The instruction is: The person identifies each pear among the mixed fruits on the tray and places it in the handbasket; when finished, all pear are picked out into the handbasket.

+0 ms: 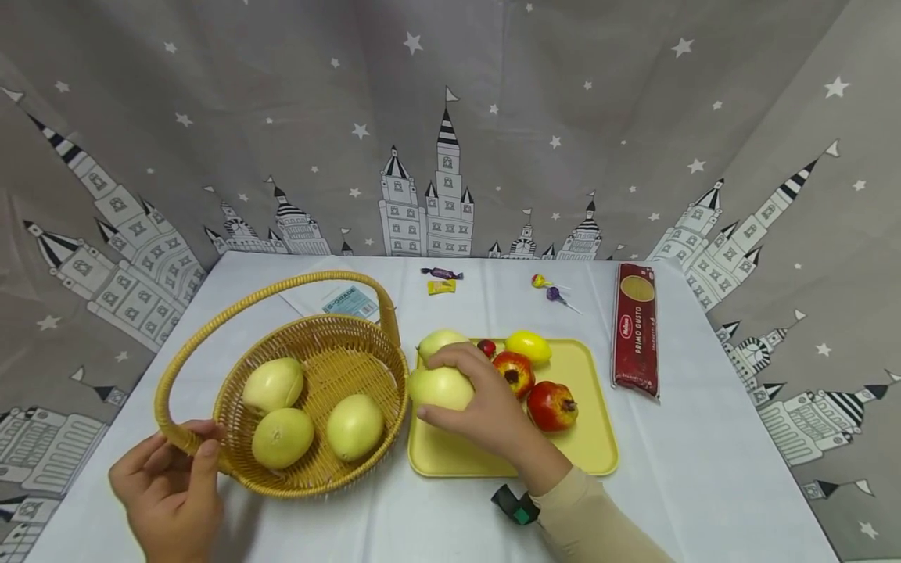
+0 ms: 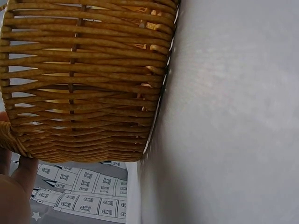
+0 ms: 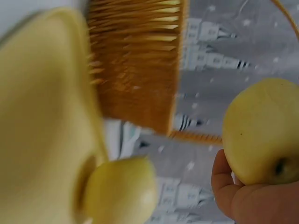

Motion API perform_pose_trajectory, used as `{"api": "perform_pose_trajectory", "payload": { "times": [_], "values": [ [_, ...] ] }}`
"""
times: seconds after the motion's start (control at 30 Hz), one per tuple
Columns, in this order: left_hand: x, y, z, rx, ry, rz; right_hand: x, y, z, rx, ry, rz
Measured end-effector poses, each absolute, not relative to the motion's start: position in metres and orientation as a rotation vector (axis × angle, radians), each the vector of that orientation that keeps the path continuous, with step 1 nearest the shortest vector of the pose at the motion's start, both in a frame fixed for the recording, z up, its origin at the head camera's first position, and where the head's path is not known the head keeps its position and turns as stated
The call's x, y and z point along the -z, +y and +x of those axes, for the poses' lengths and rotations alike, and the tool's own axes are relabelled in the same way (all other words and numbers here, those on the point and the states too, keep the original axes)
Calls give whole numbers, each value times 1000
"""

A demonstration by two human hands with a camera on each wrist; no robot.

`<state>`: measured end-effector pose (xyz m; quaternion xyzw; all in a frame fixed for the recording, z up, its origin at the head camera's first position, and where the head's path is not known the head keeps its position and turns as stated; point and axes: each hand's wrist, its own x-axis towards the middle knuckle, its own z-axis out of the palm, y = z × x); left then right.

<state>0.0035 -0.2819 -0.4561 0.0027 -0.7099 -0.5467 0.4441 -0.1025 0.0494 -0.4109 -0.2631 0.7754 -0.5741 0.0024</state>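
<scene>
My right hand (image 1: 486, 399) grips a pale yellow-green apple (image 1: 441, 389) over the left side of the yellow tray (image 1: 450, 461). In the right wrist view the same apple (image 3: 261, 130) shows a dark dimple, with fingers beneath it. Another pale apple (image 1: 441, 342) lies at the tray's back left corner. To the left stands a woven basket (image 1: 331, 489) with a tall arched handle. Inside it are three pale apples (image 1: 355, 426). My left hand (image 1: 172, 489) holds the foot of the handle (image 1: 177, 435) at the basket's near left rim.
On the tray lie two pomegranates (image 1: 552, 407), a lemon (image 1: 528, 347) and a small red fruit (image 1: 486, 347). A red pasta packet (image 1: 636, 328) lies at right. Wrapped candies (image 1: 442, 287) and lollipops (image 1: 553, 294) are farther back. A printed packet (image 1: 349, 303) is behind the basket.
</scene>
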Motion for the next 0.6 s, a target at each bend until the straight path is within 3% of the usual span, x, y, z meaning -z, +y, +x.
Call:
{"api": "perform_pose_trajectory", "payload": {
  "times": [0.23, 0.6],
  "values": [
    [458, -284, 2, 1364, -1755, -13, 389, -9, -116, 1811, 2276, -1018],
    [458, -283, 2, 1392, -1727, -47, 417, -60, -137, 1420, 2552, -848]
  ]
}}
